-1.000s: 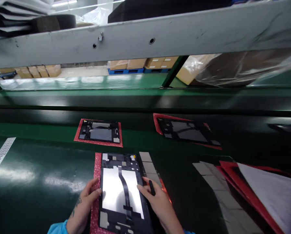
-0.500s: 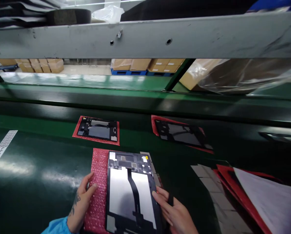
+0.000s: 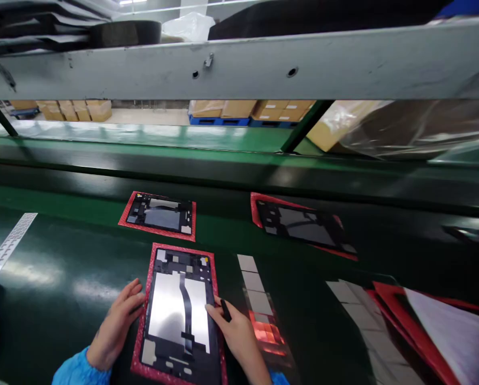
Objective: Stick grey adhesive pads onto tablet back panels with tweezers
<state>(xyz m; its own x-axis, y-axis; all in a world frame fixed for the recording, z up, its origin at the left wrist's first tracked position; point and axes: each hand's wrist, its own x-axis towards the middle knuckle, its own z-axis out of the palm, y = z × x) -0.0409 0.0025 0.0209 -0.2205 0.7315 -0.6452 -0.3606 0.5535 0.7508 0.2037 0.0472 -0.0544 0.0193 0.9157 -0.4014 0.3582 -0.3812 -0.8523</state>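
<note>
A tablet screen assembly (image 3: pixel 159 310), with a black frame, silvery back and dark ribbon cable, lies on a red bubble-wrap sheet (image 3: pixel 139 357) in front of me. My left hand (image 3: pixel 119 315) is beside the sheet's left edge, fingers loosely extended and nothing gripped. At the right edge, my right hand (image 3: pixel 235 326) pinches the screen assembly, thumb on top and the other fingers partly hidden along its side. A black band-like piece (image 3: pixel 225 310) shows at the right fingers. Just right of that hand is a strip of pale square stickers (image 3: pixel 256 282), its lower part reflecting red.
Two more screen assemblies, one left (image 3: pixel 162 214) and one right (image 3: pixel 303 222), lie on red sheets farther back. A white strip (image 3: pixel 10 243) is at left. Sticker sheets (image 3: pixel 367 321) and red sheets (image 3: pixel 416 326) are at right. A grey shelf beam (image 3: pixel 243 67) crosses above.
The screen assembly has moved left and now lies over the middle of the red sheet. My right hand went left with it, exposing more of the sticker strip. The view shifted slightly.
</note>
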